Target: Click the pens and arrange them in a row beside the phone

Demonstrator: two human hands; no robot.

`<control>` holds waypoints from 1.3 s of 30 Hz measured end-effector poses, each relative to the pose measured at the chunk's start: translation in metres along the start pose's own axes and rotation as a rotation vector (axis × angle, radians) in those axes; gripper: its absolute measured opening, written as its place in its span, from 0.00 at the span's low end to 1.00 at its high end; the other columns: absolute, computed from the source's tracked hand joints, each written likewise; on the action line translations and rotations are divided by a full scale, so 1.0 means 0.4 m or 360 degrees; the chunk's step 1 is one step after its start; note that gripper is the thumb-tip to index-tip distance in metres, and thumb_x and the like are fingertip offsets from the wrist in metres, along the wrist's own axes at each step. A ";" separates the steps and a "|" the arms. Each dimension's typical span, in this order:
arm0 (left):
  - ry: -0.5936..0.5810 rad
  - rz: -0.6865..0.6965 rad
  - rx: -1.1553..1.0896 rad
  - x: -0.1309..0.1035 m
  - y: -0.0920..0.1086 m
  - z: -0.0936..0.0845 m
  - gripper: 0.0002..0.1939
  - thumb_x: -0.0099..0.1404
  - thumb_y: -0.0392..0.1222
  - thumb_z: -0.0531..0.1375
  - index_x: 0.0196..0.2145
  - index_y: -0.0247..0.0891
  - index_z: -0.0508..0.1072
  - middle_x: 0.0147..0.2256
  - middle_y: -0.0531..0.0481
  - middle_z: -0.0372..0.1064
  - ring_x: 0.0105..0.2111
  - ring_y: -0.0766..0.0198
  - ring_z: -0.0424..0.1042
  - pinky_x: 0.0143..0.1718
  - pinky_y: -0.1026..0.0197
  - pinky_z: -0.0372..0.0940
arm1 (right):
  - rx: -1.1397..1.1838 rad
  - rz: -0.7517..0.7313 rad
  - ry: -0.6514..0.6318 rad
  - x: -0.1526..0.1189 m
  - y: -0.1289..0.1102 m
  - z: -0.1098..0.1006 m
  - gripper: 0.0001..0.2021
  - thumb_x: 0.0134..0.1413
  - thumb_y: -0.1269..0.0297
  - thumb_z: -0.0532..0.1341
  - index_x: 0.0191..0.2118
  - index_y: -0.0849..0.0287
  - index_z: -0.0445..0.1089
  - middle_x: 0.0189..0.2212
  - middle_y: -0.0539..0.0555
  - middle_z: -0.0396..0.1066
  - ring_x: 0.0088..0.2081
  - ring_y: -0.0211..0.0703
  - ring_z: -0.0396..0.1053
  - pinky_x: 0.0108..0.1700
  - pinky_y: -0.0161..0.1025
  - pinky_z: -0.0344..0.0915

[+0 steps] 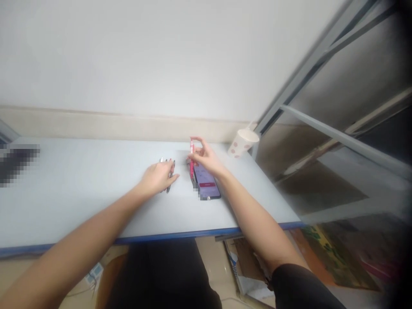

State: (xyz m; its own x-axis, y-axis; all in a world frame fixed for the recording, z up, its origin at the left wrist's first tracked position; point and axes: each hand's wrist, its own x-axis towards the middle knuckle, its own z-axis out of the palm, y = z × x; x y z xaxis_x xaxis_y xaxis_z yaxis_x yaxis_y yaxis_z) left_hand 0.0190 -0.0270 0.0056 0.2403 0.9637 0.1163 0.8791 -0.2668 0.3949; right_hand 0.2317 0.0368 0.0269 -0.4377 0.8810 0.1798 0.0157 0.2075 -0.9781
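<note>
My right hand (207, 159) pinches a slim pink-red pen (192, 161), held nearly upright between thumb and fingers. Beneath that hand lies a phone (207, 186) with its screen lit; a dark object partly blurred out sits along its left edge. To the left, my left hand (157, 177) is curled over several dark and silver pens (169, 187) on the tabletop. Its fingers partly cover them, and the thumb points right toward the phone. A gap of bare table separates the two hands.
A white paper cup (243, 143) with reddish dots and a straw stands at the table's back right, by a metal-framed partition (309, 116). The pale table (80, 189) has a blue front edge and meets a wall behind. A pixelated dark item (16, 165) lies far left.
</note>
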 end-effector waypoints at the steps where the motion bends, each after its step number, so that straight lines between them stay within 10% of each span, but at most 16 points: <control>1: 0.0002 0.0021 0.0026 0.000 0.001 0.002 0.09 0.70 0.49 0.61 0.35 0.43 0.69 0.31 0.47 0.77 0.34 0.51 0.77 0.32 0.57 0.59 | -0.0007 -0.0011 0.0002 0.002 0.001 -0.003 0.31 0.51 0.61 0.67 0.60 0.53 0.58 0.29 0.44 0.71 0.24 0.34 0.61 0.29 0.35 0.59; 9: -0.0042 -0.0040 -0.0044 -0.002 0.004 -0.003 0.11 0.70 0.49 0.62 0.43 0.42 0.68 0.31 0.49 0.75 0.30 0.53 0.76 0.32 0.56 0.60 | -0.0067 -0.0030 0.0072 0.004 0.002 -0.007 0.27 0.54 0.60 0.66 0.58 0.51 0.58 0.29 0.44 0.69 0.25 0.37 0.61 0.30 0.37 0.61; 39: 0.0131 -0.0066 -0.0154 0.006 -0.009 -0.023 0.15 0.69 0.49 0.55 0.26 0.42 0.68 0.34 0.45 0.73 0.36 0.54 0.73 0.41 0.53 0.64 | -0.0115 -0.0219 0.0000 0.014 0.022 -0.009 0.19 0.63 0.59 0.62 0.56 0.55 0.60 0.29 0.46 0.72 0.24 0.34 0.60 0.27 0.34 0.60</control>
State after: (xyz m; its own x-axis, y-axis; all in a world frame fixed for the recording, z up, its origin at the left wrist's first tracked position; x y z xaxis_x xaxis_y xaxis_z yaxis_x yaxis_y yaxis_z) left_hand 0.0127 -0.0240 0.0127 0.1665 0.9711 0.1708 0.8429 -0.2300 0.4864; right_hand 0.2324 0.0451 0.0197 -0.4403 0.8421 0.3115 0.0203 0.3562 -0.9342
